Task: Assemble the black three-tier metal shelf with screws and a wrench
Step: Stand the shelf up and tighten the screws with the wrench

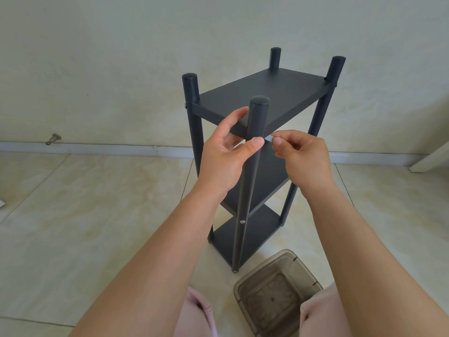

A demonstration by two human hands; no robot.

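Hands work at the near post of the upright shelf [262, 93].

The shelf stands on the tiled floor [85, 203], its near post [257, 117] closest to the viewer. The left hand [226, 154] wraps that post just under the top board, thumb pressed on its front. The right hand [301, 152], right of the post, pinches a small silvery wrench [269, 138] touching the post. A brown plastic tub [277, 295] sits near the post's foot.

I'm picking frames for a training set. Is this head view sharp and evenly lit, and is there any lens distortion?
Head view: soft, even daylight, no harsh shadows or glare; the shelf and both hands, left hand and right hand, look sharp; the small silver tool is tiny and slightly smeared; wide-angle bending shows in the splayed posts and the curved baseboard.
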